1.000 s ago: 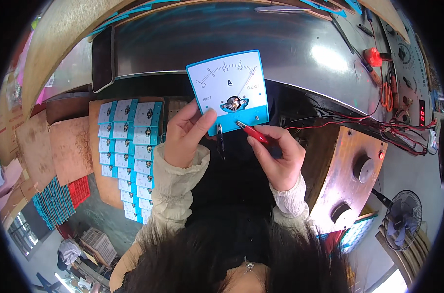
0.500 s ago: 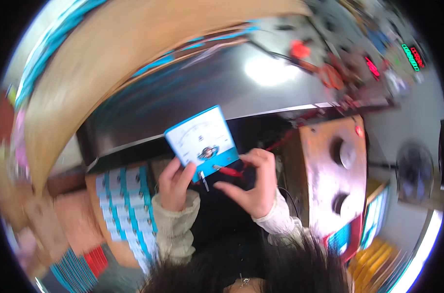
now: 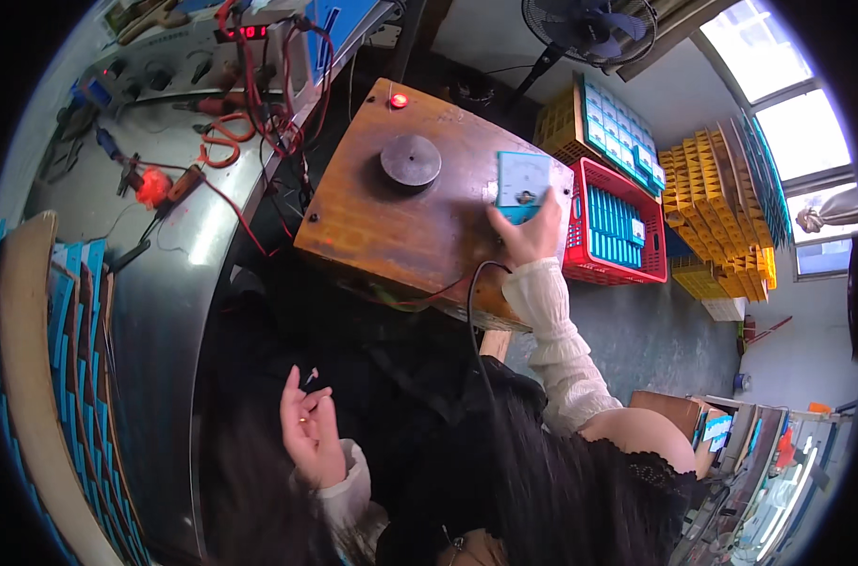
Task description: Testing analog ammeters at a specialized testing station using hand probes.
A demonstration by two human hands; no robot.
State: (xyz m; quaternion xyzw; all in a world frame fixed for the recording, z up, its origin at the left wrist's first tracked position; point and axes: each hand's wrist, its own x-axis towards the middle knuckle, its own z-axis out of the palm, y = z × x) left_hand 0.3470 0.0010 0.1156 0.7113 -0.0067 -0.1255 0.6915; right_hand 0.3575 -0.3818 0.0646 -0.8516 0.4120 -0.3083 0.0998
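Note:
My right hand (image 3: 533, 229) reaches out to the right and grips the lower edge of a panel meter (image 3: 523, 177) with a white dial face and blue frame. The meter is over the right end of a wooden box (image 3: 353, 208); whether it rests on the top I cannot tell. A round grey metal disc (image 3: 411, 161) sits on the box to its left. Low over my dark lap, my left hand (image 3: 313, 431) has its fingers curled, with a small dark piece with a pale tip (image 3: 312, 376) at the fingertips, too small to name.
A red crate (image 3: 617, 274) of blue meters stands beside the box, with yellow crates (image 3: 702, 198) behind. A metal bench (image 3: 165, 311) on the left carries a power supply (image 3: 183, 61), orange-handled scissors (image 3: 223, 141) and red leads. A black cable (image 3: 470, 311) hangs before the box. A fan (image 3: 589, 28) stands beyond.
My view has swung right. The meter, held before me between both hands, is now in my right hand alone over the wooden box. My left hand has come away from it.

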